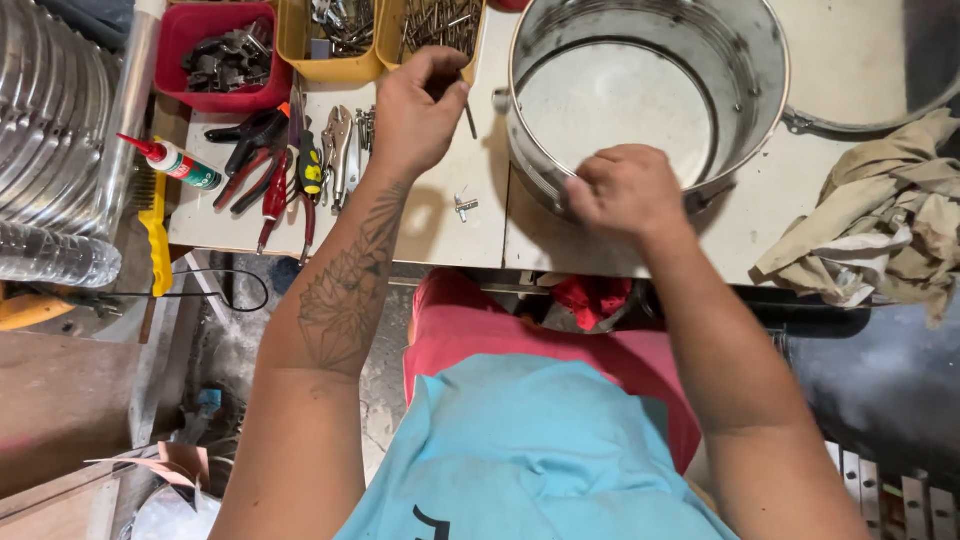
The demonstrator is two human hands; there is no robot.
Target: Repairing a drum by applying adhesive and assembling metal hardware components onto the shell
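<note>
On the white tabletop (450,235), the left hand (418,112) pinches a thin dark nail-like rod (469,118) between its fingertips, just below a yellow bin of nails (440,25), while the right hand (625,190) rests curled on the near rim of a round steel drum (745,70), its grip hidden beneath the knuckles. A small metal fitting (465,205) lies between the 2 hands, pliers with red and black handles (270,170) and a red-capped glue bottle (175,162) lie left of the left hand beneath a red bin of dark parts (222,58), and crumpled beige rags (885,215) lie at the right edge.
</note>
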